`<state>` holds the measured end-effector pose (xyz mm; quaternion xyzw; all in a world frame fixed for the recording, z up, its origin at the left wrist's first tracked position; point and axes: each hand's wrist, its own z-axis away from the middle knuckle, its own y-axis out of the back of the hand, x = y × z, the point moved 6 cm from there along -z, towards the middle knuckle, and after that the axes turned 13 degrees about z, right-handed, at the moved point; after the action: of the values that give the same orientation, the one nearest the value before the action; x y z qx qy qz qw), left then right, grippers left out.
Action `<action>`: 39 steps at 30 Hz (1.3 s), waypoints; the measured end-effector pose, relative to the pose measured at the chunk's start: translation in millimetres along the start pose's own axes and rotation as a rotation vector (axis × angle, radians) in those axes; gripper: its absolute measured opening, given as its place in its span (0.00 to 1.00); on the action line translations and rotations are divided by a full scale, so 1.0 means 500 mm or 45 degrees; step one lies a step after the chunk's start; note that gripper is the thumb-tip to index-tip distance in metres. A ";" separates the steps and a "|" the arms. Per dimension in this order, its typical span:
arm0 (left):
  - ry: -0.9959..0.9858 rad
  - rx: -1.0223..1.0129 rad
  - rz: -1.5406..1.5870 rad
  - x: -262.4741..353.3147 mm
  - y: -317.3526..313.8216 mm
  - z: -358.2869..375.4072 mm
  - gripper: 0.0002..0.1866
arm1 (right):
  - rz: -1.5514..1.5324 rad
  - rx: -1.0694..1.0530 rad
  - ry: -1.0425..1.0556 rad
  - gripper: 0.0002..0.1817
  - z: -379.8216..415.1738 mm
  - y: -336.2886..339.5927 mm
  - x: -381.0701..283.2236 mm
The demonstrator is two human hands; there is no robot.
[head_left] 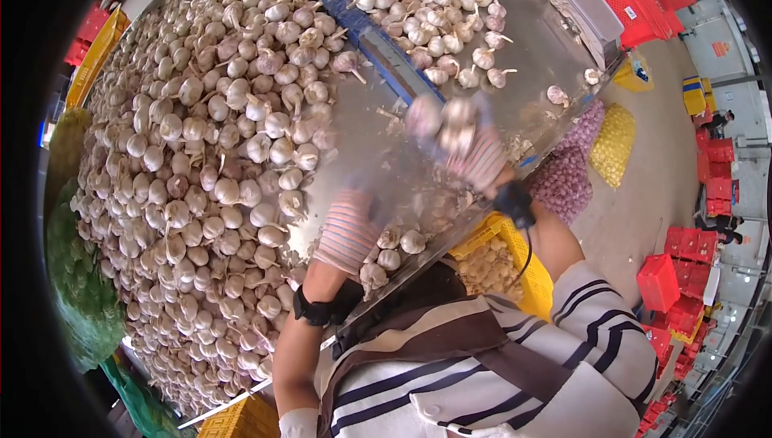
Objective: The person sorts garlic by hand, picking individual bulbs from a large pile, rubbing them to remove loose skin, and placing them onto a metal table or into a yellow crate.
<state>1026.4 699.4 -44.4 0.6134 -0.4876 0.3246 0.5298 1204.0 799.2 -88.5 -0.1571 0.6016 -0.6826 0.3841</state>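
A striped work glove covers my left hand [347,227], which hovers low over the metal table [366,148] beside the big heap of garlic [217,156]. Its fingers are smeared by motion. My right hand [481,155], gloved the same way, is closed around garlic bulbs [457,128] near the end of a blue-edged metal divider [374,36]. These bulbs are blurred too. Between my wrists, at the near table edge, lie several loose garlic bulbs [388,259]. Past the divider spreads a smaller group of garlic bulbs [438,24].
Under the table edge stands a yellow crate [535,281] holding pale garlic. Net sacks of purple garlic [563,180] and a yellow sack [613,144] rest on the floor to the right. Red crates [659,281] are stacked farther off. A green net sack [84,269] sits at the left.
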 end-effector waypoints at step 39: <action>0.277 0.363 0.380 0.025 0.083 0.113 0.26 | 0.290 -0.179 -0.514 0.26 0.015 -0.062 0.295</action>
<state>984.6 643.2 -32.2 0.5646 -0.4622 0.5289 0.4335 1101.9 688.1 -94.2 -0.2478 0.5725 -0.5462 0.5590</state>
